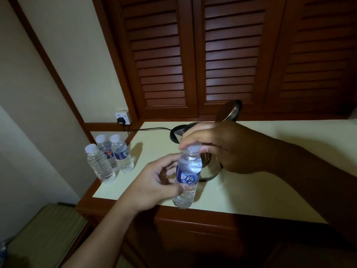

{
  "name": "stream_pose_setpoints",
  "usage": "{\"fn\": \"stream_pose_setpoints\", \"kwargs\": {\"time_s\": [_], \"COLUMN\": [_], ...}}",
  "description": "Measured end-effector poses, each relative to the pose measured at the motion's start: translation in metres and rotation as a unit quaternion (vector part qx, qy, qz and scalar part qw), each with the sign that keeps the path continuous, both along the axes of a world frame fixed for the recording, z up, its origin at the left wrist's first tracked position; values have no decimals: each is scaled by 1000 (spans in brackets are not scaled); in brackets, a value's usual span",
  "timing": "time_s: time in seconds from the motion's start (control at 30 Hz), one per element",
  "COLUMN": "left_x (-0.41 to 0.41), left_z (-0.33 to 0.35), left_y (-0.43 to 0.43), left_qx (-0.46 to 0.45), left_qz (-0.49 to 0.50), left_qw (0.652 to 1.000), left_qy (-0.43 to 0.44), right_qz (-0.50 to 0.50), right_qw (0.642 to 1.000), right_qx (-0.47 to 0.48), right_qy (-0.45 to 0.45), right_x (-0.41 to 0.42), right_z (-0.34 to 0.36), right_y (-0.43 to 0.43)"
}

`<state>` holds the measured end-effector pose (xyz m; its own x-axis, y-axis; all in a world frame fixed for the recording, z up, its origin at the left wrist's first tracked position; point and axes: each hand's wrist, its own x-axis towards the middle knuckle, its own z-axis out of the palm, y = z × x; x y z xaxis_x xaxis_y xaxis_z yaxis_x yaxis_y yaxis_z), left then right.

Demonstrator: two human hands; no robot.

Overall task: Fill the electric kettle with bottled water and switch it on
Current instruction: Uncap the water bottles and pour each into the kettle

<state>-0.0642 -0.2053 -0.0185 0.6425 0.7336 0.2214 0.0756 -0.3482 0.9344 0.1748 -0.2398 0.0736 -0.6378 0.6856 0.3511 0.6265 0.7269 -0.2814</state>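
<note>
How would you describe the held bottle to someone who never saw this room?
On the cream counter below the louvred doors stands a steel kettle. In front of it, the left hand grips a blue-labelled bottle while the right hand pinches its cap. Unlike it, three other bottles stand untouched at the counter's left edge.

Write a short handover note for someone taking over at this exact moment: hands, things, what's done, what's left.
Left hand grips the bottle round its body; right hand pinches its cap, still on.
Kettle stands behind on the counter, lid open, plug in the socket. Three more bottles stand at the left.
Done: lid opened, kettle plugged in.
Left: uncap, pour, close lid, switch on.
</note>
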Motion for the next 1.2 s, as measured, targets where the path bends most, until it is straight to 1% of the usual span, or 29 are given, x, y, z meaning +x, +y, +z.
{"fn": "stream_pose_setpoints", "kwargs": {"time_s": [0.1, 0.17, 0.23, 0.3, 0.33, 0.47, 0.53, 0.6, 0.73, 0.87, 0.93, 0.97, 1.07, 1.2], "left_x": [3, 3, 3, 4, 5, 9, 11, 13, 13, 14, 15, 15, 21, 29], "left_z": [1, -2, -3, -1, 1, 8, 11, 16, 27, 40, 47, 50, 61, 73], "left_y": [2, 5, 8, 11, 12, 22, 29, 36, 51, 69, 79, 85, 97, 104], "left_qx": [2, 6, 17, 30, 34, 38, 39, 43, 69, 127, 181, 219, 338, 443], "left_qz": [2, 26, 59, 94, 111, 152, 167, 185, 200, 185, 192, 193, 193, 191], "left_qw": [1000, 999, 998, 995, 993, 986, 983, 978, 969, 957, 938, 921, 851, 761], "left_qy": [18, 26, 28, 32, 34, 51, 62, 84, 129, 181, 225, 259, 351, 434], "right_qz": [-18, -66, -136, -193, -220, -330, -366, -360, -394, -401, -433, -446, -466, -473], "right_qw": [998, 992, 977, 950, 940, 917, 913, 919, 903, 909, 896, 891, 878, 875], "right_qx": [31, 55, 27, -16, -20, 6, 10, 17, -10, -34, -46, -53, -108, -99], "right_qy": [56, 92, 163, 244, 259, 226, 180, 159, 174, 108, 90, 72, 30, 34], "right_x": [9, 16, 22, 26, 28, 40, 42, 43, 38, 36, 36, 35, 32, 28], "right_z": [-8, -19, -37, -64, -79, -145, -170, -189, -200, -208, -212, -214, -217, -213], "right_y": [-7, -12, -16, -20, -21, -16, -13, -9, -9, -7, -7, -7, -7, -7]}}
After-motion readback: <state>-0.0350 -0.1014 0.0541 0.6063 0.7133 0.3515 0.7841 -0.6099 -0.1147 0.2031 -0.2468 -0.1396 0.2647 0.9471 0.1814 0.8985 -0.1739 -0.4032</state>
